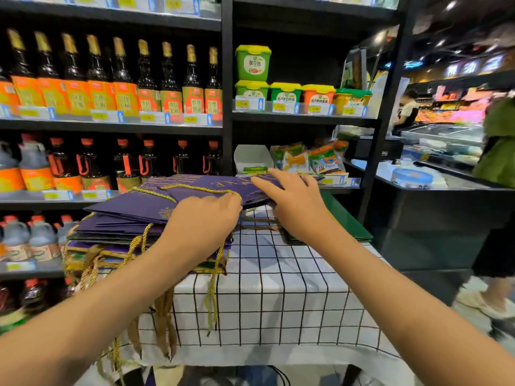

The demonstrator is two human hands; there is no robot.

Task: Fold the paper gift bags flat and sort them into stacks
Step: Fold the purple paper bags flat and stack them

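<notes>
A flattened purple gift bag (200,188) with gold print and gold cord handles lies tilted on top of a stack of purple bags (117,229) at the table's left. My left hand (203,218) rests on the bag's near edge, fingertips pinching the gold cord. My right hand (292,201) lies flat, fingers spread, pressing the bag's right end. A low stack of dark green bags (348,221) lies at the table's right, partly under my right wrist. Gold and brown cord handles hang over the table's left front edge.
The table carries a white cloth with a black grid (278,288). Behind it stand black shelves of sauce bottles (111,79) and green tubs (252,62). A dark counter (434,207) stands on the right, where a person in green (498,151) is passing.
</notes>
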